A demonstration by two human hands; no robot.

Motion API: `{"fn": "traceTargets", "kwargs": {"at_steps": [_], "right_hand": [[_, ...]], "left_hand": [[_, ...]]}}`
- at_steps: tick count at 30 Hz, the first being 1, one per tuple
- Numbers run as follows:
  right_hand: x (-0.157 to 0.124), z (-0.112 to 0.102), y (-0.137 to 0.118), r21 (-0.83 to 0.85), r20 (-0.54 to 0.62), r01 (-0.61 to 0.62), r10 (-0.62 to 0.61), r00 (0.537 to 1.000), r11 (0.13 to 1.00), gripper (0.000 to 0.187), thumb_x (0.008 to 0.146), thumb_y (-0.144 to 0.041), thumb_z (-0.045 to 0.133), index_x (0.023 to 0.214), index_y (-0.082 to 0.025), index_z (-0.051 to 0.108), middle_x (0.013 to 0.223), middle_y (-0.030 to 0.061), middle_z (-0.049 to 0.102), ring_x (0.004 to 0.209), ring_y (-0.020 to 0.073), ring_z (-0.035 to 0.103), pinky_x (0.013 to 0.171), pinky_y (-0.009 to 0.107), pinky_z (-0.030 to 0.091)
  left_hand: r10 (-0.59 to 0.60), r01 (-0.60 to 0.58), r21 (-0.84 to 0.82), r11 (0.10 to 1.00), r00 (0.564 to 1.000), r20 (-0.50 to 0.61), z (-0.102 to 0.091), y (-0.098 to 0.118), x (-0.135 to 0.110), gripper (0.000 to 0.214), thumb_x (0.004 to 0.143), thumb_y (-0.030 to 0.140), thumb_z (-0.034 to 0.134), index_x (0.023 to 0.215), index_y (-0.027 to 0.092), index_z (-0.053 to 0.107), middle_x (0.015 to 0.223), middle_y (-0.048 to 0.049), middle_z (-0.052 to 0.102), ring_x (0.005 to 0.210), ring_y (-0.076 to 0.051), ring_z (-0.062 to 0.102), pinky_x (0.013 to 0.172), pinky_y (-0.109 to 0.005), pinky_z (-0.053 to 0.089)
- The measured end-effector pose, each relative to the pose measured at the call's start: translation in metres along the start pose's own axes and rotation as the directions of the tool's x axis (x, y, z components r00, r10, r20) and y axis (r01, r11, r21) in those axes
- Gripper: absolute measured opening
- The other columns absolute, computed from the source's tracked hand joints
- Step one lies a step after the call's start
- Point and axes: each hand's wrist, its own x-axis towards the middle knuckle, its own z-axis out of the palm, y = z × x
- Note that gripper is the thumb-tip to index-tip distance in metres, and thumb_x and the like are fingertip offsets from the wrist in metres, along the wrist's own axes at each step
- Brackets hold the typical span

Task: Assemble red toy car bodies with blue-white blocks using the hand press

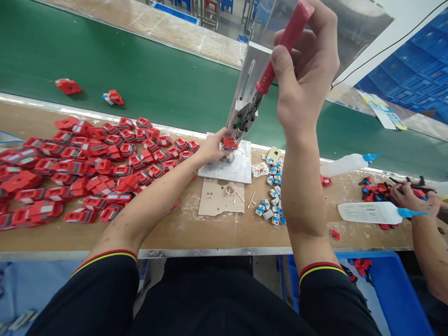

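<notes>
A small hand press (245,100) stands on a metal base plate (238,170) at the bench's far edge. My right hand (304,65) is closed round its red lever handle (285,44), raised high. My left hand (212,147) pinches a small red part (230,143) seated under the press head. A large heap of red parts (87,168) lies to the left. Small blue-and-white pieces (273,196) lie in a loose line to the right of the plate.
A green conveyor belt (147,74) runs behind the bench and carries two red parts (68,86). Two white squeeze bottles with blue tips (350,163) lie at right. Another person's hand (411,196) works over red parts at far right. A blue bin (392,289) sits below.
</notes>
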Motion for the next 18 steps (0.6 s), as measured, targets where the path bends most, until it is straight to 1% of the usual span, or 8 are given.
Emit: {"fn": "traceTargets", "kwargs": {"at_steps": [2,4,6,7,9,12,16,18], "right_hand": [[-0.017,-0.002,-0.015,-0.059,0.003,-0.056,0.056,0.998,0.997,0.031,0.1,-0.041,0.062,0.131,-0.037,0.065,0.129,0.0002,0.069,0.117,0.0214,0.074,0.093,0.032,0.061],[-0.036,-0.003,-0.025,-0.087,0.012,-0.095,0.096,0.995,0.992,0.04,0.101,-0.051,0.063,0.138,-0.037,0.061,0.139,0.0037,0.068,0.126,0.0263,0.073,0.095,0.036,0.064],[-0.054,-0.004,-0.03,-0.101,0.03,-0.12,0.123,0.992,0.988,0.043,0.102,-0.057,0.061,0.141,-0.037,0.059,0.14,0.0055,0.068,0.134,0.0309,0.07,0.103,0.043,0.064],[-0.063,-0.004,-0.031,-0.11,0.038,-0.11,0.115,0.993,0.988,0.042,0.103,-0.058,0.06,0.14,-0.038,0.061,0.137,0.0058,0.07,0.136,0.0326,0.069,0.107,0.048,0.062],[-0.076,-0.004,-0.032,-0.134,0.046,-0.048,0.055,0.997,0.99,0.036,0.103,-0.055,0.062,0.134,-0.038,0.066,0.129,0.0067,0.074,0.133,0.0344,0.071,0.112,0.055,0.059],[-0.093,-0.003,-0.032,-0.181,0.056,0.021,-0.011,0.998,0.983,0.025,0.103,-0.047,0.064,0.125,-0.036,0.071,0.123,0.0068,0.076,0.126,0.0341,0.074,0.115,0.061,0.058],[-0.12,-0.001,-0.024,-0.19,0.123,-0.035,0.059,0.991,0.981,0.021,0.102,-0.045,0.065,0.117,-0.035,0.074,0.121,0.0064,0.076,0.133,0.035,0.07,0.119,0.067,0.054],[-0.135,-0.001,-0.017,-0.186,0.162,-0.064,0.094,0.982,0.98,0.018,0.1,-0.044,0.067,0.115,-0.036,0.075,0.12,0.0063,0.075,0.135,0.0351,0.069,0.119,0.068,0.054]], "left_hand": [[-0.002,0.002,-0.018,1.0,1.0,0.007,0.001,-0.001,0.001,0.045,0.071,0.012,0.08,0.109,0.022,0.058,0.108,-0.004,0.074,0.102,-0.027,0.074,0.096,-0.044,0.058],[0.011,-0.01,-0.043,0.999,1.0,0.017,0.001,-0.002,0.002,0.049,0.068,0.011,0.082,0.11,0.022,0.059,0.111,-0.0039,0.073,0.105,-0.028,0.074,0.098,-0.044,0.058],[0.024,-0.022,-0.071,0.997,0.999,0.037,0.001,-0.003,0.002,0.053,0.065,0.011,0.083,0.111,0.021,0.059,0.115,-0.0044,0.072,0.109,-0.028,0.074,0.1,-0.044,0.057],[0.026,-0.022,-0.085,0.996,0.999,0.045,0.001,-0.003,0.002,0.054,0.065,0.011,0.083,0.112,0.021,0.059,0.116,-0.0048,0.072,0.11,-0.029,0.074,0.101,-0.044,0.057],[0.018,-0.012,-0.112,0.994,0.998,0.054,0.001,-0.002,0.002,0.055,0.065,0.011,0.081,0.114,0.02,0.059,0.117,-0.0056,0.072,0.111,-0.029,0.074,0.101,-0.044,0.057],[0.019,-0.012,-0.142,0.99,0.999,0.046,0.003,-0.002,0.001,0.059,0.064,0.012,0.082,0.117,0.02,0.058,0.118,-0.007,0.072,0.11,-0.029,0.075,0.098,-0.044,0.058],[0.036,-0.033,-0.146,0.989,0.999,0.018,0.005,-0.003,-0.002,0.059,0.066,0.014,0.081,0.12,0.019,0.059,0.118,-0.0072,0.073,0.107,-0.029,0.076,0.096,-0.044,0.059],[0.049,-0.046,-0.139,0.989,0.999,0.019,0.006,-0.005,-0.002,0.058,0.067,0.015,0.079,0.123,0.019,0.061,0.12,-0.0072,0.075,0.106,-0.028,0.075,0.098,-0.044,0.059]]}}
